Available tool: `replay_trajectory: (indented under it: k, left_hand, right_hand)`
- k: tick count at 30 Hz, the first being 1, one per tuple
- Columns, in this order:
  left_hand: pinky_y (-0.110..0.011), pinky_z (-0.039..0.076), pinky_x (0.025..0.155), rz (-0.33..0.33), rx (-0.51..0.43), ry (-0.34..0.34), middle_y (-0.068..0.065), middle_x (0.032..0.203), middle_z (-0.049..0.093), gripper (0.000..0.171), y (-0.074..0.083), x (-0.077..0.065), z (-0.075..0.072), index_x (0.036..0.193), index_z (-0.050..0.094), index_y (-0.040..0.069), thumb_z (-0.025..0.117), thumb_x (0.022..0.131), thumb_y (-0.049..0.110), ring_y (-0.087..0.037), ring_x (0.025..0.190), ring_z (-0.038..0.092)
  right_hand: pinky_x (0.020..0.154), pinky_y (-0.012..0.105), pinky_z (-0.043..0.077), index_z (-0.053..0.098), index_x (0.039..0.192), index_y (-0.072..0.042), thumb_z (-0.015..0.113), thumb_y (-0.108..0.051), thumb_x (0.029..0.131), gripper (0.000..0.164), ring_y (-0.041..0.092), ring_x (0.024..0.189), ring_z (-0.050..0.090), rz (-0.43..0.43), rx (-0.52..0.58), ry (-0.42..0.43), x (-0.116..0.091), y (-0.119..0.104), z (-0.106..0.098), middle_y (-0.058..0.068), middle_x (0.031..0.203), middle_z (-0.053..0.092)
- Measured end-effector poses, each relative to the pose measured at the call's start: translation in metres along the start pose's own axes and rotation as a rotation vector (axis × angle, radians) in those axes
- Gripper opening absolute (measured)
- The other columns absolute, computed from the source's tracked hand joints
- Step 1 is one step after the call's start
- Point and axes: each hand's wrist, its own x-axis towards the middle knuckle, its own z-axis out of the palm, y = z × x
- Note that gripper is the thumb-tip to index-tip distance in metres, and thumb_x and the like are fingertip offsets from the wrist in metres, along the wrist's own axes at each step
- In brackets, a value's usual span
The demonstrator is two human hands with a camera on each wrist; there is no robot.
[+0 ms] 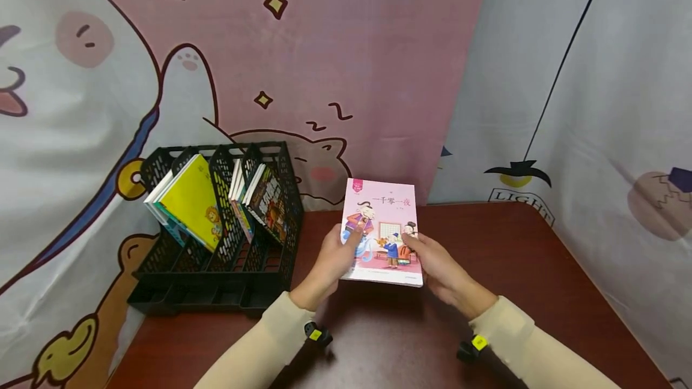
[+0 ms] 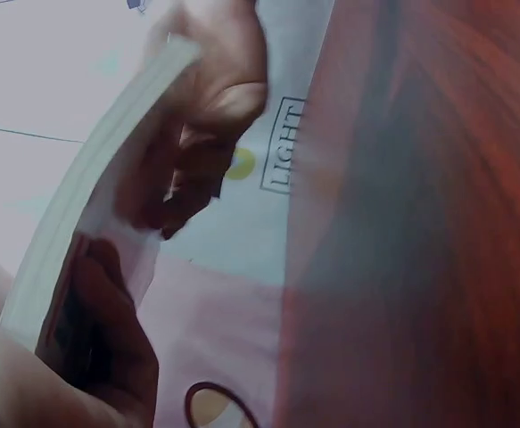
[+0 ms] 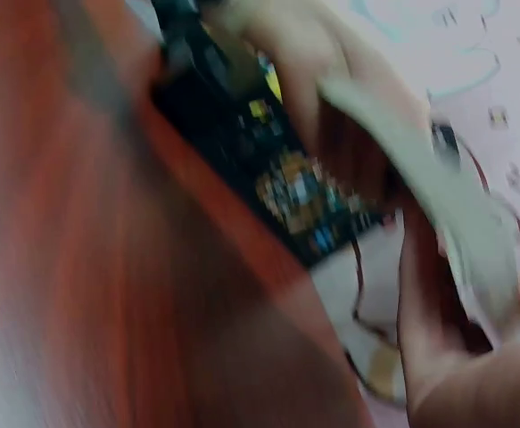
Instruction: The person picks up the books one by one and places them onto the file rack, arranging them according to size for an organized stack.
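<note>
— What do we have in the middle of the head view?

— We see a pink book (image 1: 382, 232) held cover up just above the dark red bench (image 1: 486, 269), a little below the centre of the frame. Both hands grasp it: the left hand (image 1: 336, 257) has its thumb curled over the cover at the book's left edge, and the right hand (image 1: 437, 266) pinches the lower right corner the same way.

— Do the wrist views agree?

— In the left wrist view we see the book's page edge (image 2: 90, 178) running up the left of the frame, with fingers beneath it. The right wrist view is blurred; we make out the book (image 3: 447, 214) at the right of the frame and the hand under it, and not much more.

— And around the book?

— To the left of the frame stands a black mesh rack (image 1: 216, 239) on the bench, well apart from the book. We count several books leaning in its slots: a yellow one (image 1: 189, 203) in a left slot and a dark one (image 1: 268, 203) in the rightmost one. Behind it all hangs a pink cartoon curtain (image 1: 324, 47), and a pale one (image 1: 594, 107) fills the right of the frame.
</note>
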Motion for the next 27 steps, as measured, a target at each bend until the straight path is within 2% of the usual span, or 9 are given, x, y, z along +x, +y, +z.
replay_trajectory:
  k: [3,6,12,17,21,25,27]
  left_hand:
    - [-0.027,0.060,0.070,0.008,-0.027,0.038,-0.012,0.098,0.077,0.036,-0.005,-0.002,0.007,0.131,0.059,0.002,0.057,0.116,0.035,-0.011,0.075,0.073]
    - [-0.027,0.060,0.072,-0.002,-0.038,0.053,-0.012,0.099,0.077,0.037,-0.010,-0.003,0.011,0.132,0.060,0.002,0.057,0.116,0.036,-0.011,0.077,0.073]
    - [-0.026,0.060,0.071,-0.042,-0.053,0.041,-0.009,0.100,0.078,0.040,-0.018,-0.004,0.014,0.135,0.058,0.004,0.056,0.116,0.039,-0.011,0.078,0.075]
    - [-0.028,0.061,0.071,-0.068,-0.063,0.006,-0.008,0.102,0.078,0.044,-0.014,-0.002,0.011,0.143,0.055,0.006,0.057,0.115,0.040,-0.012,0.080,0.076]
    - [-0.028,0.061,0.071,-0.087,-0.066,0.009,-0.007,0.100,0.076,0.047,-0.008,0.009,0.002,0.146,0.052,0.008,0.058,0.114,0.042,-0.014,0.080,0.075]
    - [-0.029,0.061,0.073,-0.055,-0.095,0.043,-0.008,0.101,0.074,0.051,-0.005,0.029,-0.013,0.148,0.052,0.010,0.059,0.113,0.046,-0.015,0.081,0.074]
    - [-0.029,0.063,0.074,-0.033,-0.143,0.052,-0.007,0.102,0.076,0.051,-0.006,0.038,-0.021,0.146,0.056,0.010,0.061,0.112,0.047,-0.015,0.082,0.075]
  right_hand:
    - [0.078,0.030,0.065,0.038,0.164,-0.005,0.045,-0.037,0.120,0.056,0.010,0.088,0.079,-0.053,0.017,0.060,-0.005,0.002,0.015,-0.002,0.103,0.081]
    - [0.077,0.030,0.065,0.038,0.165,-0.005,0.042,-0.033,0.121,0.052,0.011,0.087,0.079,-0.103,0.005,0.093,-0.005,0.005,0.019,0.000,0.103,0.080]
    - [0.077,0.030,0.065,0.039,0.163,-0.002,0.043,-0.030,0.121,0.051,0.012,0.086,0.079,-0.127,-0.031,0.085,-0.001,0.011,0.010,0.002,0.103,0.080]
    - [0.075,0.031,0.066,0.041,0.162,-0.003,0.046,-0.032,0.120,0.051,0.014,0.085,0.080,-0.120,-0.053,0.079,0.003,0.012,0.003,0.001,0.102,0.080]
    - [0.074,0.032,0.067,0.039,0.163,-0.002,0.049,-0.033,0.119,0.055,0.015,0.085,0.080,-0.104,-0.077,0.038,0.002,0.011,0.000,0.002,0.103,0.080]
    - [0.072,0.032,0.066,0.039,0.163,-0.001,0.050,-0.033,0.119,0.055,0.015,0.083,0.080,-0.104,-0.111,-0.031,-0.001,0.013,-0.001,0.002,0.101,0.080]
    - [0.071,0.033,0.067,0.040,0.162,0.000,0.051,-0.032,0.119,0.055,0.016,0.081,0.081,-0.120,-0.138,-0.059,-0.003,0.015,-0.002,0.002,0.099,0.080]
